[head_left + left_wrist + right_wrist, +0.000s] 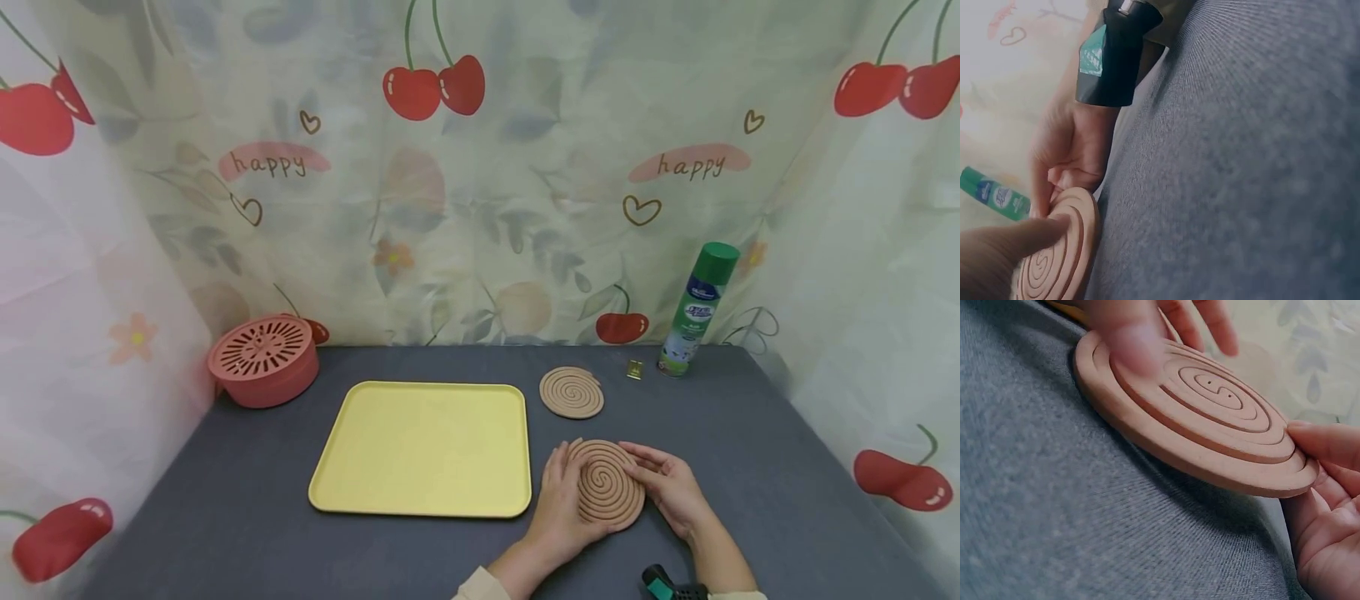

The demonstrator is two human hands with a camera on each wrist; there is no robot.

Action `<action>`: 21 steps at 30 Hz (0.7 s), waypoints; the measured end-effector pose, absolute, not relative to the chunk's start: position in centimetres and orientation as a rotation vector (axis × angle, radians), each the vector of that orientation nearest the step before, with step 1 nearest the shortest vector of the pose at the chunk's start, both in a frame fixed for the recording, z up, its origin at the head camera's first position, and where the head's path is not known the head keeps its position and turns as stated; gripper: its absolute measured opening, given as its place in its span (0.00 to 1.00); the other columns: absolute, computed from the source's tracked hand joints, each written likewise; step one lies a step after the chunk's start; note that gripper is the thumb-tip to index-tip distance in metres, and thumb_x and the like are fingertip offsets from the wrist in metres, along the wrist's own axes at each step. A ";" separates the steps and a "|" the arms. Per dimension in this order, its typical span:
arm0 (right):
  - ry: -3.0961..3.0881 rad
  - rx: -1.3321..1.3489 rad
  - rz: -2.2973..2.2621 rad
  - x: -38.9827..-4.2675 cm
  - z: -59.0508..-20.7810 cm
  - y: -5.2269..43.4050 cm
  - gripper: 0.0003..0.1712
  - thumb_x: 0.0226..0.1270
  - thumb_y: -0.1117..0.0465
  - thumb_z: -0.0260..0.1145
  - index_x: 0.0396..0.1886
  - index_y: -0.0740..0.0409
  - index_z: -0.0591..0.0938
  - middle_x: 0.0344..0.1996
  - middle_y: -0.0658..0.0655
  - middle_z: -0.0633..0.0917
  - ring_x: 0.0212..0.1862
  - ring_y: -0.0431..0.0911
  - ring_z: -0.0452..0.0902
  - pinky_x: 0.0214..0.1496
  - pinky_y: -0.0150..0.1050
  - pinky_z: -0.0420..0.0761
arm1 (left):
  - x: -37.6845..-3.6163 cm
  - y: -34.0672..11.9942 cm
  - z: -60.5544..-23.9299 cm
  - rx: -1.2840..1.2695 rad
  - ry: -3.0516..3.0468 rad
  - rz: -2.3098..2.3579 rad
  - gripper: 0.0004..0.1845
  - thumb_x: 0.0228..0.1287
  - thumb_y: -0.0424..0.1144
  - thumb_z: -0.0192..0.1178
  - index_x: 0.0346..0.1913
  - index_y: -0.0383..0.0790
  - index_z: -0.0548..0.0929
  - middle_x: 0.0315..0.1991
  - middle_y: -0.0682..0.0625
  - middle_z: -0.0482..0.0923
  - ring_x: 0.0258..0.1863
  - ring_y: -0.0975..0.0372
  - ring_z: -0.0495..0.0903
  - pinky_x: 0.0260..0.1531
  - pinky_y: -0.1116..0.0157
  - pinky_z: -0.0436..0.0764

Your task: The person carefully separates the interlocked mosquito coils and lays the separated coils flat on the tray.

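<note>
A brown spiral mosquito coil (611,487) is held tilted just above the dark cloth, right of the tray. My left hand (557,508) grips its left side, and in the left wrist view the thumb (1041,234) lies across its upper face. On the opposite edge, my right hand (677,493) pinches the coil, thumb above and fingers beneath, as the right wrist view shows for the coil (1204,456). Behind them a second mosquito coil (572,392) lies flat on the table, apart from both hands.
The yellow tray (420,450) lies left of the hands. At the back left stands a round pink slotted container (264,362). A small gold-coloured metal piece (635,369) lies near the green spray can (697,310) at the back right. A patterned curtain (480,208) encloses the table.
</note>
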State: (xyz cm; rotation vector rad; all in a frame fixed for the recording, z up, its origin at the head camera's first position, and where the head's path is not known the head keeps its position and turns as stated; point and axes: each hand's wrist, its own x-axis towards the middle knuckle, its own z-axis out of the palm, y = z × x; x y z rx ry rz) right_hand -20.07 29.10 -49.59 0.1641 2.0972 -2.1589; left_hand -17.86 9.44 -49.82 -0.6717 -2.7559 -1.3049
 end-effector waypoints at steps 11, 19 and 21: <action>1.964 0.066 -2.252 -19.8 -49.3 29.2 0.16 0.61 0.67 0.64 0.49 0.49 0.80 0.39 0.43 0.85 0.45 0.35 0.80 0.46 0.30 0.80 | -18.7 8.4 -47.3 -0.623 -2.631 -1.429 0.35 0.55 0.34 0.66 0.66 0.42 0.65 0.66 0.43 0.64 0.66 0.52 0.64 0.62 0.55 0.68; 1.882 0.011 -2.309 -19.4 -48.8 29.2 0.15 0.62 0.68 0.62 0.43 0.44 0.82 0.40 0.43 0.85 0.45 0.34 0.80 0.46 0.29 0.80 | -19.2 7.5 -47.2 -0.587 -2.505 -1.628 0.24 0.58 0.27 0.61 0.59 0.37 0.75 0.54 0.46 0.78 0.54 0.57 0.77 0.51 0.67 0.77; 1.849 -0.029 -2.341 -19.3 -48.6 29.1 0.16 0.63 0.69 0.60 0.42 0.43 0.82 0.41 0.43 0.85 0.46 0.34 0.80 0.46 0.29 0.80 | -19.2 7.2 -47.0 -0.566 -2.475 -1.725 0.24 0.57 0.27 0.62 0.59 0.36 0.75 0.54 0.45 0.78 0.51 0.57 0.78 0.47 0.69 0.79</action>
